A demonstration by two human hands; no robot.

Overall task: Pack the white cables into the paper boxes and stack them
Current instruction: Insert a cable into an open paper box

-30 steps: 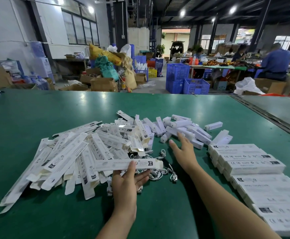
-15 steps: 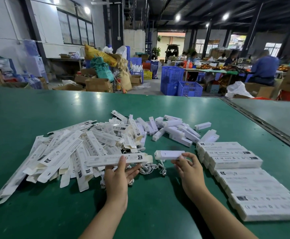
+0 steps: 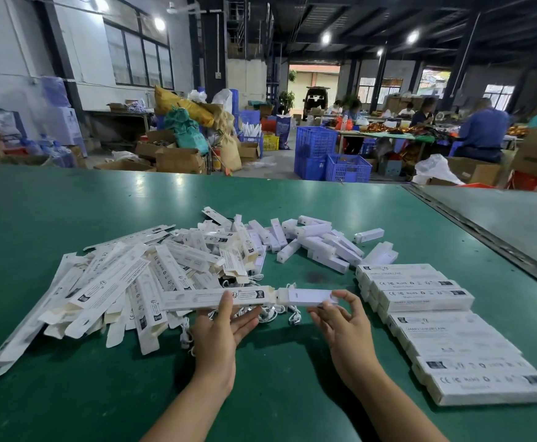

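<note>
My left hand [image 3: 225, 327] holds a long white paper box [image 3: 197, 298] level above the green table [image 3: 69, 212], thumb on top and fingers beneath. My right hand [image 3: 337, 317] pinches a short white plastic piece [image 3: 302, 296] by its right end, its left end at the box's open mouth. White cables [image 3: 273, 312] lie loose on the table just under both. A pile of flat empty boxes [image 3: 107, 285] spreads to the left. Short white pieces [image 3: 318, 244] lie heaped behind.
Packed boxes [image 3: 420, 296] stand stacked in a row along the right, running toward the near edge [image 3: 484, 384]. A metal seam [image 3: 490, 240] separates a second table on the right. Blue crates [image 3: 331, 157], cartons and seated workers fill the background.
My right hand reached into the heap of short white pieces, picked one up and brought it left to the open end of the box in my left hand.
</note>
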